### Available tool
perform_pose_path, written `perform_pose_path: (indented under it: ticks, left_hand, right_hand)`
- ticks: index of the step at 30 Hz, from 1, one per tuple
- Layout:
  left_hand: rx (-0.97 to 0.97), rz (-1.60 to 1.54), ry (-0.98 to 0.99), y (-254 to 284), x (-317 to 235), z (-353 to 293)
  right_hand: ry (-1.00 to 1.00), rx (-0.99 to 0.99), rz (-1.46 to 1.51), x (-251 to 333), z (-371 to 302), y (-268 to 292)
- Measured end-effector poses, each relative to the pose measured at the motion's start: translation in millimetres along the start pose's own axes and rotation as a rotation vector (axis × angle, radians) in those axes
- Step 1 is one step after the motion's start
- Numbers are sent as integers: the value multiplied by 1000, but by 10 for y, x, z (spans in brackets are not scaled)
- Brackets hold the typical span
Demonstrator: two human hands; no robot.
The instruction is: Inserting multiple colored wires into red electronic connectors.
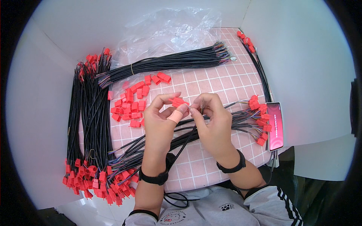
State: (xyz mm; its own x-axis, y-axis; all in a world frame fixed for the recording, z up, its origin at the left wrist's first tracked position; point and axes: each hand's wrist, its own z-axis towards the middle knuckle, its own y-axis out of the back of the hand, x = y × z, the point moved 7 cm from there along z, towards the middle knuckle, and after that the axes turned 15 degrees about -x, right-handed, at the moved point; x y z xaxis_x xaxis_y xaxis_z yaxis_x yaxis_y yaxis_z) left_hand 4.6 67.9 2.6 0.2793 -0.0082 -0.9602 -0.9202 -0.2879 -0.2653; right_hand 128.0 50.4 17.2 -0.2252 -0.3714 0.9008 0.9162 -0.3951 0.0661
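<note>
Over the middle of the table, my left hand (158, 120) is closed on a red plastic connector housing (178, 101), pinched between thumb and fingers. A beige bandage (175, 116) wraps its thumb. Close beside it, my right hand (215, 126) pinches the wire end of a black cable (185, 142), which trails down toward my left forearm. The fingertips of both hands nearly meet at the housing; whether a wire sits inside it is too small to tell. Beneath my hands lies a bundle of black cables (241, 119), with red connectors (264, 128) at its right end.
Loose red housings (132, 105) lie left of my hands. Thick black cable bundles (94, 120) with red ends fill the left side. Another bundle (169, 58) lies across the back by a clear plastic bag (162, 34). A phone (276, 126) sits at the right edge. Pale panels surround the table.
</note>
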Motion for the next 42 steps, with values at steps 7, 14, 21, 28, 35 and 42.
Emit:
perform_pose_path:
  ticks: [7, 14, 21, 28, 35, 42]
  left_hand:
    - [-11, -22, -30, 33, -22, 26]
    - [-9, -49, 12, 96, -21, 64]
    - [2, -74, 52, 121, 3, 88]
    - [-9, -101, 75, 135, -5, 85]
    - [29, -123, 93, 112, -7, 76]
    - [55, -168, 144, 102, 23, 73]
  right_hand:
    - [-121, -46, 186, -27, 26, -12]
    - [-457, 91, 519, -86, 80, -45]
    - [-499, 112, 604, -108, 89, -54]
    - [-503, 31, 560, -134, 99, -15]
    - [-511, 86, 518, -128, 93, -1]
    - [-510, 90, 470, -94, 67, -2]
